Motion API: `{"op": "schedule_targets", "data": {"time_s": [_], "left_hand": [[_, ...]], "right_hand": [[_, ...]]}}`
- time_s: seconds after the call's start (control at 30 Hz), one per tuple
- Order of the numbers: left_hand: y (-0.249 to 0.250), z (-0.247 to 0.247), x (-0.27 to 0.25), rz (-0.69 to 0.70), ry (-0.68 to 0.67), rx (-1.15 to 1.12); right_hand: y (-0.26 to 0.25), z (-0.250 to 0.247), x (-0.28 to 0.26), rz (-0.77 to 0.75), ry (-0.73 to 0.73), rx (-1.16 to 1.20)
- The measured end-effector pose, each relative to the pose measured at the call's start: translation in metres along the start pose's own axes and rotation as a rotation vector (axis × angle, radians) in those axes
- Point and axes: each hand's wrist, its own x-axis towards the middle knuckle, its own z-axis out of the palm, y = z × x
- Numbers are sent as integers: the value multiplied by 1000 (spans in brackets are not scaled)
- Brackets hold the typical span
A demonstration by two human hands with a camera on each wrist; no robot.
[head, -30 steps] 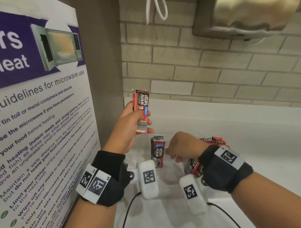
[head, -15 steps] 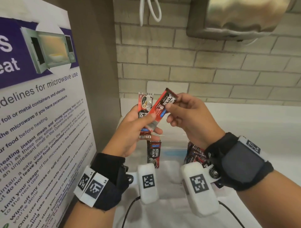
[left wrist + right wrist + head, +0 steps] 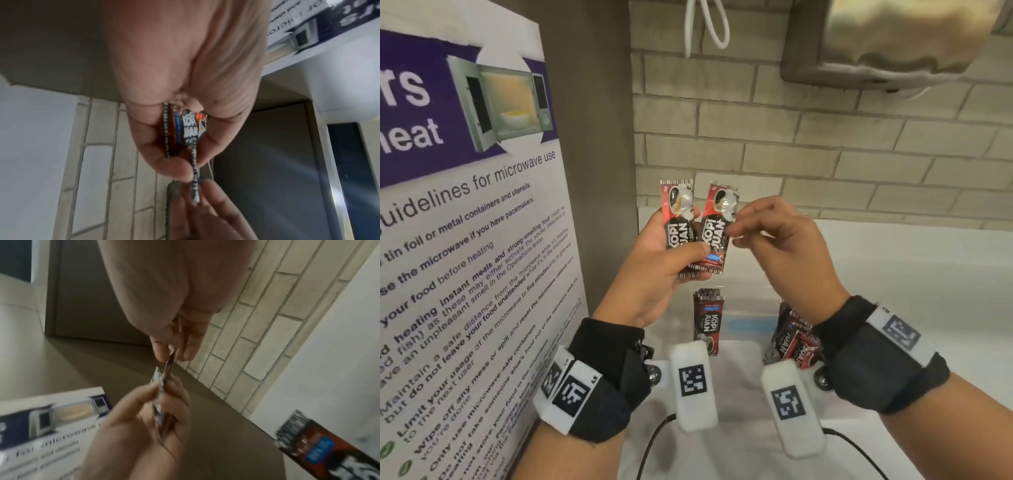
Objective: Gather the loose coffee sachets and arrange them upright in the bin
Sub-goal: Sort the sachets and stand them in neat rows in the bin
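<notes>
My left hand point(image 3: 661, 274) was raised in front of the brick wall point(image 3: 825, 154), thumb across the front of a small stack of coffee sachets point(image 3: 677, 219), which it gripped by their lower halves with the long axes running up and down. My right hand point(image 3: 777, 246) was level with it and just beside it, pinching the upper right edge of one more sachet point(image 3: 717, 228) between thumb and fingertips. That sachet leaned slightly to the right at its top, while its lower end was already tucked under my left thumb against the stack. Squaring it up, as I judged it, needed only a small push to the left from the right hand, the nearer one to that loose top edge.

The bin point(image 3: 743, 325) sat below both hands on the white table point(image 3: 928, 291), with one sachet standing upright point(image 3: 707, 320) at its left and a leaning bunch point(image 3: 796, 339) at its right.
</notes>
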Motion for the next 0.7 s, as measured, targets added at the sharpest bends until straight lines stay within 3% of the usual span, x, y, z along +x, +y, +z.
{"op": "schedule_targets", "data": {"time_s": [0.1, 0.2, 0.3, 0.47, 0.57, 0.7], "left_hand": [[0, -3, 0, -11, -45, 92], [-2, -4, -1, -41, -144, 190], [-2, -2, -2, -42, -128, 195], [-2, -1, 1, -8, 30, -36], [-4, 2, 2, 17, 56, -63], [-9, 6, 4, 32, 89, -20]], "right_hand": [[-3, -11, 12, 13, 70, -53], [-6, -19, 19, 127, -98, -206], [-10, -24, 19, 272, -227, -200], [-4, -25, 13, 431, 75, 126], [-4, -16, 5, 518, 91, 339], [-2, 4, -11, 590, 29, 438]]}}
